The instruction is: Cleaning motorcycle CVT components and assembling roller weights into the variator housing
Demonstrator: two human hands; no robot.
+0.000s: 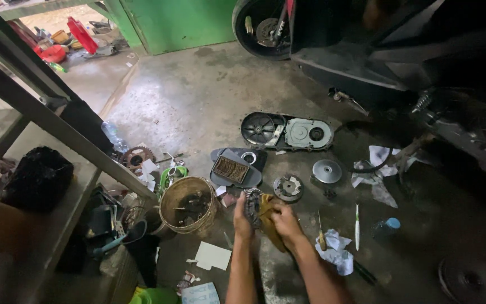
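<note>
Gripping a round metal part, the left hand steadies it so the right hand, closed on a yellow rag, can rub it; basket just left; screwdriver just right

You are in a motorbike repair workshop. A scooter stands stripped at the far side of a stained concrete floor, and its parts lie spread out below it: a transmission cover, a clutch disc, a sprocket. A basket of oily parts, screwdrivers and crumpled rags lie around you.
</note>
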